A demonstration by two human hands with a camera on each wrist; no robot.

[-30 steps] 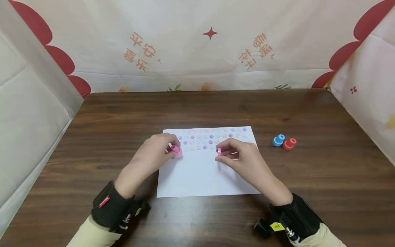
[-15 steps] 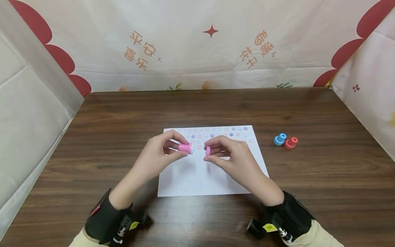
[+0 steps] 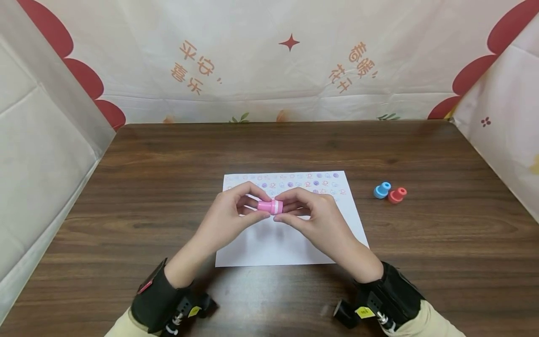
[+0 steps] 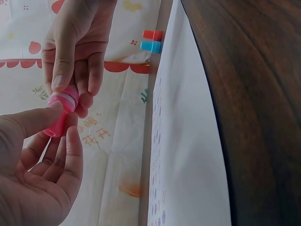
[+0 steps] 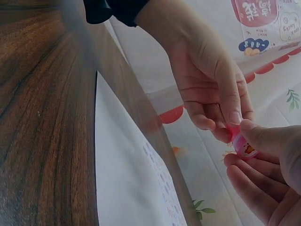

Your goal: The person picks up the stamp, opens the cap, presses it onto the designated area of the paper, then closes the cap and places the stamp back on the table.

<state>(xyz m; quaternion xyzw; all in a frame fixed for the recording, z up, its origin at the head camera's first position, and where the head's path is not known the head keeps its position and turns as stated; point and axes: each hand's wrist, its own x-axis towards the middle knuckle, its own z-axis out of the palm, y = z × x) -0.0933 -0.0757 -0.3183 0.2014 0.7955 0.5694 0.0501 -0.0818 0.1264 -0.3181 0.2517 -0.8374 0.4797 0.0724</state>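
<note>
Above the paper, my left hand (image 3: 227,213) pinches the handle of a small pink toy stamp (image 3: 264,207) between thumb and fingers. My right hand (image 3: 313,210) pinches the pink cap (image 3: 280,207) at the stamp's other end. A white band shows between handle and cap in the head view. The stamp lies sideways, its cap toward the right. In the right wrist view the cap's end (image 5: 247,150) bears a small orange picture. White paper (image 3: 275,250) under both hands carries rows of purple, blue and red stamped prints along its far part.
A blue stamp (image 3: 382,190) and a red stamp (image 3: 396,195) stand side by side on the wooden table (image 3: 442,234), right of the paper. A printed white cloth (image 3: 252,61) hangs behind the table and at both sides.
My left hand has lifted the pink stamp from the paper's left side and brought it rightward. The right hand has moved left with the cap, and cap and stamp now meet.
</note>
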